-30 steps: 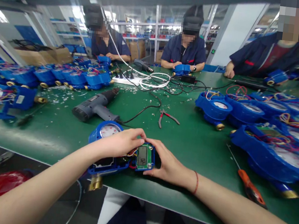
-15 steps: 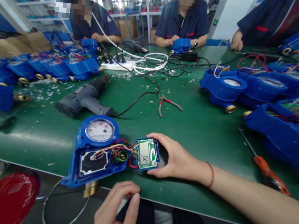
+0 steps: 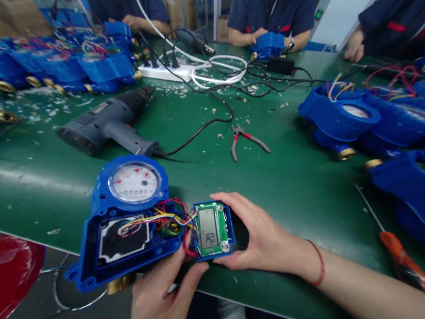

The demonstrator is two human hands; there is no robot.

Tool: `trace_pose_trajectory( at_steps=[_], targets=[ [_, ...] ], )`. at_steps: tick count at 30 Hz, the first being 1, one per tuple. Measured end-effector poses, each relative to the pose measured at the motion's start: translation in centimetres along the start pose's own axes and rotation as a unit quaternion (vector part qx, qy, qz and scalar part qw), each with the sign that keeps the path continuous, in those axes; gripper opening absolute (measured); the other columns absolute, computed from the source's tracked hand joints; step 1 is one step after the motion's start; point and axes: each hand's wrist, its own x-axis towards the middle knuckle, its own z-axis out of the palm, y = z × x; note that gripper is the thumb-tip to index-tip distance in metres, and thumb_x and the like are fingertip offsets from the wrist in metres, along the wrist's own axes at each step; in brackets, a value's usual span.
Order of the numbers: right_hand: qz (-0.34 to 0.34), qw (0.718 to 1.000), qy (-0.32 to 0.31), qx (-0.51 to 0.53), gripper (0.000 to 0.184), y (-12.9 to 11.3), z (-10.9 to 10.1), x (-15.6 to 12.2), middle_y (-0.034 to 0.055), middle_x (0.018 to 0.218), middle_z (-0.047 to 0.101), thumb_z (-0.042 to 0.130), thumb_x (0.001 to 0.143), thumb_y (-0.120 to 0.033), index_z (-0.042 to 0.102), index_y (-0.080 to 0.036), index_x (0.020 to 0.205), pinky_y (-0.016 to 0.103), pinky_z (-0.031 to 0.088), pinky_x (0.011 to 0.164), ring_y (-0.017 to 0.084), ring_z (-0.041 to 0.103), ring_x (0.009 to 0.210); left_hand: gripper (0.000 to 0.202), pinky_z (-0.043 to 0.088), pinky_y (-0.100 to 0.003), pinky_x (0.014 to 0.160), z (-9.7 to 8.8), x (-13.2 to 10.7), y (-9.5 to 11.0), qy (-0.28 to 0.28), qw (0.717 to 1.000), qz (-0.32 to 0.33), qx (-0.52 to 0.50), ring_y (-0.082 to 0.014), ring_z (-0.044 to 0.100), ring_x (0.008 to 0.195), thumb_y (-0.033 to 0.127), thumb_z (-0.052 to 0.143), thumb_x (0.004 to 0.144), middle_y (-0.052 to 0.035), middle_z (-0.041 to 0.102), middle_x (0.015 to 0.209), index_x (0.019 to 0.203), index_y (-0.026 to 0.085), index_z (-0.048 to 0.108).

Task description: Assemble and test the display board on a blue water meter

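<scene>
My right hand (image 3: 265,237) grips a small display module (image 3: 210,231), a blue housing with a green circuit board and a lit LCD, thumb and fingers at its right edges. Coloured wires (image 3: 175,216) run from it into a blue water meter (image 3: 90,243) at the table's front edge. That meter has a round dial (image 3: 136,181) and an open compartment with a black-and-white part inside. Just below the wires is my left hand (image 3: 167,287), its thumb and forefinger apart at the module's lower left corner. Its other fingertips are hidden.
A grey heat gun (image 3: 105,121) lies behind the meter, pliers (image 3: 245,140) lie mid-table, and an orange-handled screwdriver (image 3: 404,258) is at right. Several blue meters (image 3: 340,117) stand on both sides. Cables and a white power strip (image 3: 166,71) lie farther back, before several co-workers.
My left hand has risen from below the table edge to the wires and module. My right hand keeps hold of the module. The view has tilted down and come closer.
</scene>
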Motion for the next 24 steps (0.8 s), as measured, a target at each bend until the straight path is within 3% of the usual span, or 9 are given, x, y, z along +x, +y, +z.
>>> trace_pose_trajectory(
  at_steps=[10, 19, 24],
  targets=[
    [-0.01, 1.0, 0.009, -0.011, 0.08, -0.07, 0.33, 0.14, 0.0101, 0.12, 0.059, 0.079, 0.068, -0.037, 0.036, -0.02, 0.133, 0.033, 0.049, 0.094, 0.022, 0.058, 0.109, 0.035, 0.057, -0.037, 0.088, 0.01, 0.08, -0.27, 0.026, 0.999, 0.026, 0.006, -0.0229, 0.072, 0.09, 0.02, 0.069, 0.081, -0.0064, 0.075, 0.105, 0.115, 0.019, 0.065],
    [-0.009, 1.0, 0.013, -0.002, 0.079, -0.04, 0.24, 0.05, 0.0106, 0.123, 0.057, 0.078, 0.069, -0.035, 0.036, -0.02, 0.134, 0.034, 0.048, 0.095, 0.022, 0.056, 0.112, 0.026, 0.059, -0.032, 0.083, 0.07, 0.12, 0.43, 0.039, 0.999, -0.012, -0.012, -0.0195, 0.073, 0.082, 0.022, 0.069, 0.081, -0.0051, 0.076, 0.099, 0.107, 0.018, 0.068],
    [-0.011, 1.0, 0.013, 0.007, 0.078, -0.09, 0.23, -0.03, 0.0114, 0.122, 0.058, 0.079, 0.068, -0.034, 0.037, -0.017, 0.133, 0.033, 0.046, 0.095, 0.021, 0.056, 0.111, 0.035, 0.059, -0.032, 0.081, 0.2, -0.24, -0.2, 0.022, 0.999, 0.001, -0.028, -0.0195, 0.073, 0.077, 0.025, 0.071, 0.079, -0.0055, 0.076, 0.101, 0.113, 0.018, 0.066]
  ],
)
